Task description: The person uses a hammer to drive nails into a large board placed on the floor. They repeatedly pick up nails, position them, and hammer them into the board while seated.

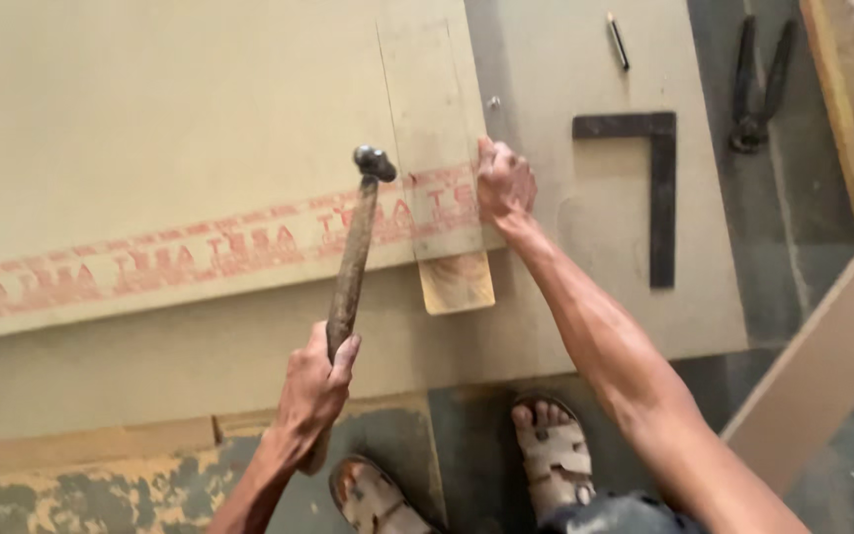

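Left hand [316, 381] gripped wooden-handled steel hammer [353, 257], closed grip, handle axis running up-away, head raised just left of narrow tan wooden strip [437, 148]. Right hand [504, 183] pressed fingers closed on strip's right edge, nearer. Strip lay lengthwise over large beige fibreboard sheet [150, 129].

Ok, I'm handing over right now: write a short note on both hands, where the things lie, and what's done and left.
Left hand: grip closed on the wooden-handled metal hammer, head raised over the boards.
Right hand: fingers pressed on the right edge of the narrow tan wooden strip, which lies across the large tan board with red print.
Nearby on the board: dark metal try square, a small nail head, a pencil. Dark pincers lie on the floor.
Done: strip placed and held.
Left: probably nailing the strip; no nail visible at the fingers.
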